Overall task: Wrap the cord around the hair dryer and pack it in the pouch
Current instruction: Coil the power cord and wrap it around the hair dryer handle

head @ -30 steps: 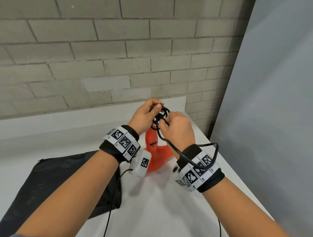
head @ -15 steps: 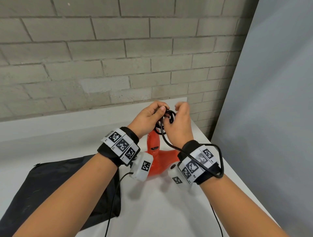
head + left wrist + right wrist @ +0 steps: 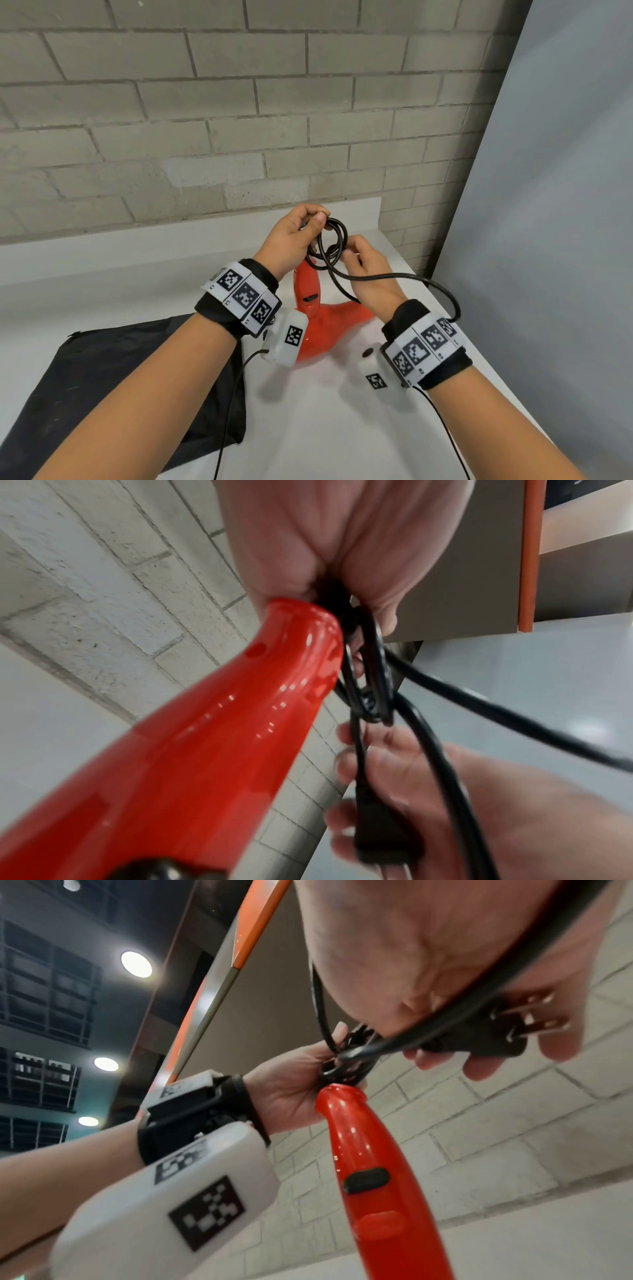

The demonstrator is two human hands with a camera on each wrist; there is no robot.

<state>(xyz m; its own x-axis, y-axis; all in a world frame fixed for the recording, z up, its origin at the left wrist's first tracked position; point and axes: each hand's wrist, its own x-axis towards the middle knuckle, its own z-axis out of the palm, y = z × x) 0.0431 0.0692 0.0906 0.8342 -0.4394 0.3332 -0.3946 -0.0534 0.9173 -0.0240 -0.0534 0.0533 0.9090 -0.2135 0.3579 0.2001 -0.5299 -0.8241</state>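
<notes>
dryer (image 3: 320,329) barrel: behind left wrist camera
pouch (image 3: 102,383): partly under left forearm
cord (image 3: 394,277): end hidden

Left hand (image 3: 342,547) fills the top of the frame, fingers curled round the tip of the red hair dryer (image 3: 192,750) handle and pinching small black loops of cord (image 3: 366,674) against it. Dryer body runs down to the lower left, glossy, a dark knob at the bottom edge (blurred). Right hand (image 3: 428,804) lower right, palm up, plug (image 3: 380,840) lying in its fingers. Two cord strands trail off right. Brick wall (image 3: 103,601) behind.
</notes>
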